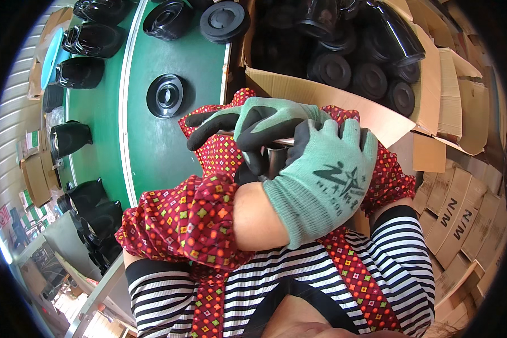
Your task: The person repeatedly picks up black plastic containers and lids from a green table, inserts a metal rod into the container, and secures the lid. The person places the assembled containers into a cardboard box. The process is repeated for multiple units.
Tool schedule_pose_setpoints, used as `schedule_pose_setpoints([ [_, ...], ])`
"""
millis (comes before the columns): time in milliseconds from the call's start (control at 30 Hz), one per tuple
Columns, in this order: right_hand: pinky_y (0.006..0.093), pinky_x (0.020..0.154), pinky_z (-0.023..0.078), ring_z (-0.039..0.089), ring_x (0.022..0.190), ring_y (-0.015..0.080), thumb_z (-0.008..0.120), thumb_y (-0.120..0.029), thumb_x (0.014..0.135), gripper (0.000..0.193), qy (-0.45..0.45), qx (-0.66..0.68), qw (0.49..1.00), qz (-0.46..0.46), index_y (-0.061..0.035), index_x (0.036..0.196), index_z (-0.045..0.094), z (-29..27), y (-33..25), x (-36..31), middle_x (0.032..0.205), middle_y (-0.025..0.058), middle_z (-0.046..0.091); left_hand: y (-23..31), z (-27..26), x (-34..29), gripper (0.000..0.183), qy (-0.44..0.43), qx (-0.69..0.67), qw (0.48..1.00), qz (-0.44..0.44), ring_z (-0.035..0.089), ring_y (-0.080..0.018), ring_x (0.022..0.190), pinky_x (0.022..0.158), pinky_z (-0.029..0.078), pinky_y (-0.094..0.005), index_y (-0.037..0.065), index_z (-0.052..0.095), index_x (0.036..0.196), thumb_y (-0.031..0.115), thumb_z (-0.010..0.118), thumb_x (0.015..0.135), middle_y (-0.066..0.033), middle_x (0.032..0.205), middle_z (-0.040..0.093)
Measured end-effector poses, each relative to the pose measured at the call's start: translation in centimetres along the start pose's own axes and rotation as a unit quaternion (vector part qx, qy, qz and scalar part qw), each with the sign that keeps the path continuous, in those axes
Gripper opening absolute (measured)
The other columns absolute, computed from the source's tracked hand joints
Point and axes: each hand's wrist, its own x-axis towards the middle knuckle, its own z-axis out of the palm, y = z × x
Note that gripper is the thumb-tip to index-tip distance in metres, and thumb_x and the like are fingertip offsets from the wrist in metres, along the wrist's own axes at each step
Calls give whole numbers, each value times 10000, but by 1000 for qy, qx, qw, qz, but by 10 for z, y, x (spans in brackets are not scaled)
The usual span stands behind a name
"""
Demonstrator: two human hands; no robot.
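Note:
Both my hands wear green knit gloves with black-coated fingers and meet in front of my chest, over my red patterned apron. My left hand (327, 177) reaches across from the left, its fingers curled over a dark, shiny, curved-walled piece (276, 160). Above it, my right hand (273, 121) comes in from the right with bent fingers; some of them point left, and one digit reaches down against the same piece. Most of that piece is hidden by the gloves, so its kind is unclear. Left of my hands, a black round lid-like part (165, 96) lies on the green table.
The green conveyor-like table (152, 152) has a pale rail (124, 101). More black round parts (224, 22) sit at its far end, and glossy black vessels (71, 139) line its left side. An open carton (298, 90) of black parts stands ahead right; stacked cartons (450, 214) fill the right.

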Motion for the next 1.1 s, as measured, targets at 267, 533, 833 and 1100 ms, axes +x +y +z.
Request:
schedule_pose_setpoints([
  [267, 562, 1003, 509, 669, 1003, 332, 645, -156, 1010, 196, 36, -1, 996, -76, 37, 1036, 672, 14, 15, -7, 1076, 184, 630, -5, 7, -38, 571, 112, -118, 983, 91, 629, -295, 1016, 931, 489, -475, 25, 647, 1345, 316, 693, 856, -124, 1132, 629],
  [533, 583, 980, 496, 633, 978, 351, 625, -133, 1007, 209, 79, -96, 991, -39, 45, 1115, 646, 16, 2, -17, 1043, 162, 618, -16, 12, -27, 494, 123, -160, 972, 120, 624, -291, 915, 827, 505, -446, 27, 684, 1234, 351, 693, 862, -106, 1052, 624],
  [833, 530, 987, 465, 623, 1031, 365, 808, -359, 846, 470, -15, -409, 866, 287, -66, 1180, 655, -10, -84, -22, 1093, 162, 625, -116, 29, -72, 345, 160, -619, 699, 321, 658, -305, 781, 851, 529, -507, 6, 741, 916, 350, 721, 934, -112, 828, 666],
  [1100, 455, 845, 465, 615, 916, 329, 858, -409, 751, 535, -28, -390, 871, 297, -86, 1135, 674, -18, -88, -17, 970, 110, 635, -105, -63, -79, 636, 112, -355, 927, 48, 586, -450, 1307, 1166, 408, -521, -138, 541, 1433, 288, 676, 979, -319, 1367, 607],
])
